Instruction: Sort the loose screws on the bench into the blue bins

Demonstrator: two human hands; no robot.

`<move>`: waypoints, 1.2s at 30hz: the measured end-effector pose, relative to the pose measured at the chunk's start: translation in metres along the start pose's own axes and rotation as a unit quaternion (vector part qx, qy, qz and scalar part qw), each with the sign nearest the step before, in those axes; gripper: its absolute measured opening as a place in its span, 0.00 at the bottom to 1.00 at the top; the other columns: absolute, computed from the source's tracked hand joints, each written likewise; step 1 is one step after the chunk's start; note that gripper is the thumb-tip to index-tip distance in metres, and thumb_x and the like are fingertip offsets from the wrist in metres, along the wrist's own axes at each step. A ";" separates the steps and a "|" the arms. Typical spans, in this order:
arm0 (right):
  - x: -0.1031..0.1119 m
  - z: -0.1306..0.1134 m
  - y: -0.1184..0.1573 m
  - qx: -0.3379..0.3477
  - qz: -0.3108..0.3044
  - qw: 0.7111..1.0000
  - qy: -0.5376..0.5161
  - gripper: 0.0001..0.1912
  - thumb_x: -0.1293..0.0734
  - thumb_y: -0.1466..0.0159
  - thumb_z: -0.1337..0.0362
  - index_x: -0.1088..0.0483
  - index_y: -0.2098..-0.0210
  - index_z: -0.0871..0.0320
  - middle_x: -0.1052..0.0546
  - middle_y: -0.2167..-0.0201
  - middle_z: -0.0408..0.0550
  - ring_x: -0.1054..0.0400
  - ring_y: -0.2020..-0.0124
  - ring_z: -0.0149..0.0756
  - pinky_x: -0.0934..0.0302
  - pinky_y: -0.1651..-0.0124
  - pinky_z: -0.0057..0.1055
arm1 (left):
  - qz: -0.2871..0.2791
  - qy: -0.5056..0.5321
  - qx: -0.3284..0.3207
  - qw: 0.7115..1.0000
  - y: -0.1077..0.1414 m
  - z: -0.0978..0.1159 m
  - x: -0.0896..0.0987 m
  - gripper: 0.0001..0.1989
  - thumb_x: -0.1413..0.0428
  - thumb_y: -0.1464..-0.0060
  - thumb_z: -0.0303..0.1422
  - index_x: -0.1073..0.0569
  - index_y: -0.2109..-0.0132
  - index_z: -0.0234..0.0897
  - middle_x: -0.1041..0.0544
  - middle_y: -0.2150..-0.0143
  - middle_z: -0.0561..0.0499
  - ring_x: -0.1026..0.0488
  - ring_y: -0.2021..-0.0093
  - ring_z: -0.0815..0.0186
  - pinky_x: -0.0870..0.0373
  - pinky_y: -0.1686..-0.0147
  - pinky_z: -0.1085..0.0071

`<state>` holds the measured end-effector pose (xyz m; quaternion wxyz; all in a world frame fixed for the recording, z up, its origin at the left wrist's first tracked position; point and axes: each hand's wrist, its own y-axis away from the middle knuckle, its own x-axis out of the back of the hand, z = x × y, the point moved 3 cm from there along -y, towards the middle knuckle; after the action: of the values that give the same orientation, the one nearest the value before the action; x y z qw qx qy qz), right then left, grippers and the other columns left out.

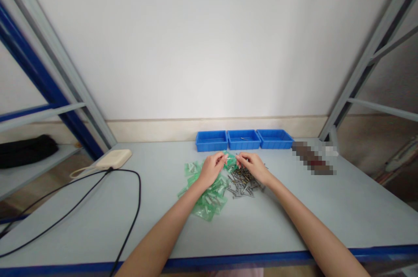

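My left hand (213, 167) is closed in a pinch at the left side of a small green plastic bag (231, 161). Facing it, my right hand (253, 165) pinches at the bag's right side, fingertips together. A thin pale line runs between the two sets of fingertips, too small to make out clearly. Under and beside my left hand lies a heap of green plastic bags (206, 207), some with screws inside. Below my right hand spreads a pile of loose screws (243, 181), silver and brassy, partly covered by the hand.
Three blue bins stand in a row against the wall: a left bin (211, 144), a middle bin (244, 143) with a screw in it, and a right bin (276, 141). A cream-coloured box (114, 158) and black cable (139, 194) lie left. A blurred-out patch (311, 159) sits right.
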<state>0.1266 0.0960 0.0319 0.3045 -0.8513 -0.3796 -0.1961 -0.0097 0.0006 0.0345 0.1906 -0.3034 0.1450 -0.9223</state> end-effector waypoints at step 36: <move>0.018 -0.001 0.012 -0.085 -0.229 0.915 0.321 0.06 0.33 0.47 0.63 0.26 0.72 0.56 0.23 0.71 0.44 0.31 0.69 0.34 0.50 0.73 0.25 | -0.038 -0.039 0.003 0.999 -0.002 -0.010 0.003 0.22 0.60 0.41 0.43 0.32 0.74 0.35 0.38 0.85 0.57 0.38 0.81 0.70 0.44 0.75 0.75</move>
<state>0.1474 0.0983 0.0386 0.2833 -0.6546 -0.4279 -0.5552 -0.0189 0.0030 0.0287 0.1620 -0.3440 0.1235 -0.9166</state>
